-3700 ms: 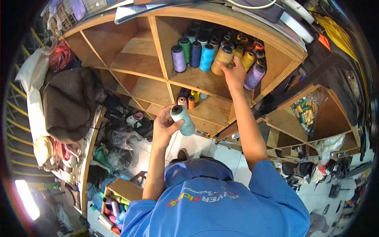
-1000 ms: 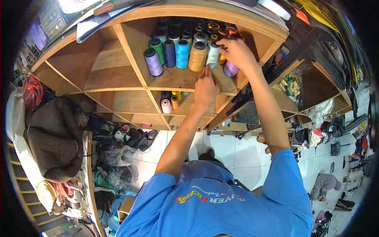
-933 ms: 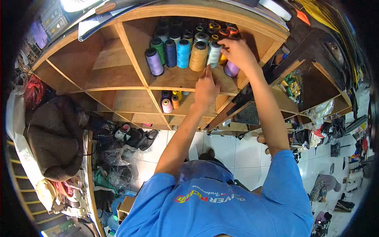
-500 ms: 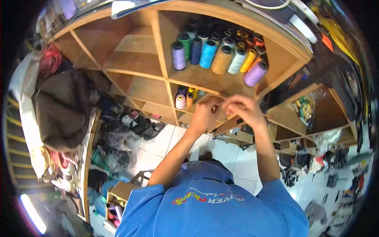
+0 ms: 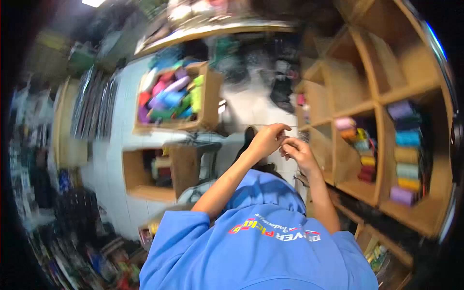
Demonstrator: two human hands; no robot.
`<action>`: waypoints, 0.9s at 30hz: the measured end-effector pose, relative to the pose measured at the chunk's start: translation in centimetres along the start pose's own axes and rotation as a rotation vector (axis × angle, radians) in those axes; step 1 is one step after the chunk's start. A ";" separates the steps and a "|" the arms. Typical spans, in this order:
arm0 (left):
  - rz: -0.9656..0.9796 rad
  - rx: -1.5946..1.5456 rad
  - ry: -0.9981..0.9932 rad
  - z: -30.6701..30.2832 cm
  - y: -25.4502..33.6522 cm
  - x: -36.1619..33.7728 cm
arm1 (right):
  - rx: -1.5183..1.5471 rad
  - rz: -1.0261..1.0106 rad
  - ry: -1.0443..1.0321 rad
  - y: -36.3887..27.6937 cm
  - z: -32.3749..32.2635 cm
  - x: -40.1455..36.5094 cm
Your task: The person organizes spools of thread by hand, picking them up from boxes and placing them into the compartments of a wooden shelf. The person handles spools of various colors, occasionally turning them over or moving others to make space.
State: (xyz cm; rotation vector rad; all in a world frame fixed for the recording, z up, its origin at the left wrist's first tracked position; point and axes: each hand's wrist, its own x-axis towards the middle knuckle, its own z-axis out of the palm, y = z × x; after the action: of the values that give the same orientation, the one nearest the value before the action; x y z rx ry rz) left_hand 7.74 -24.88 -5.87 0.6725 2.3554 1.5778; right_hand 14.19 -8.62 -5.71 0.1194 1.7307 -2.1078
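My left hand (image 5: 270, 141) is in front of my chest, its fingers bent and brought together. Close beside it is my right hand (image 5: 298, 152), with fingers curled in and the tips near those of the left. Whatever they may hold between the fingertips is too small and blurred to make out. Both hands are held up over the floor, apart from the shelf and the boxes. To their right, thread spools (image 5: 407, 155) in purple, blue, brown and yellow stand in a compartment of the wooden shelf (image 5: 376, 104). Pink, orange and dark red spools (image 5: 367, 161) fill part of the neighbouring compartment.
On the left, a wooden box (image 5: 210, 96) holds a heap of colourful spools (image 5: 169, 96). A second wooden box (image 5: 186, 171) with a few items stands nearer. Dark shoes (image 5: 282, 89) lie on the tiled floor near the shelf. A long ledge (image 5: 217, 31) crosses the far side.
My view has swung to the left, so the shelf now stands on the right and the box of spools has come fully into view. My hands stay close together.
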 end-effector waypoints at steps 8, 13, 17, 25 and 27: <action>-0.286 -0.068 0.959 -13.0 -1.6 -16.8 | -0.222 0.216 -0.608 0.1 14.3 7.1; -0.578 0.023 1.358 -21.3 -6.3 -26.8 | -0.286 0.237 -0.774 1.3 21.7 9.5; -0.967 0.369 1.069 -25.9 -16.3 -32.0 | -0.306 0.259 -0.811 2.6 25.6 10.4; -1.357 0.212 0.091 -22.3 -32.1 -32.9 | -0.289 0.303 -0.566 3.1 25.7 10.9; -1.419 0.150 -0.004 -21.9 -31.2 -32.3 | -0.317 0.304 -0.531 2.9 25.3 11.6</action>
State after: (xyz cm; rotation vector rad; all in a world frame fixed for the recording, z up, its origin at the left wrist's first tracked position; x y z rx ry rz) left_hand 18.70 -68.36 -27.87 -0.8528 1.9863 0.6935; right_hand 9.48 -36.14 -6.39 -0.2342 1.5706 -1.4573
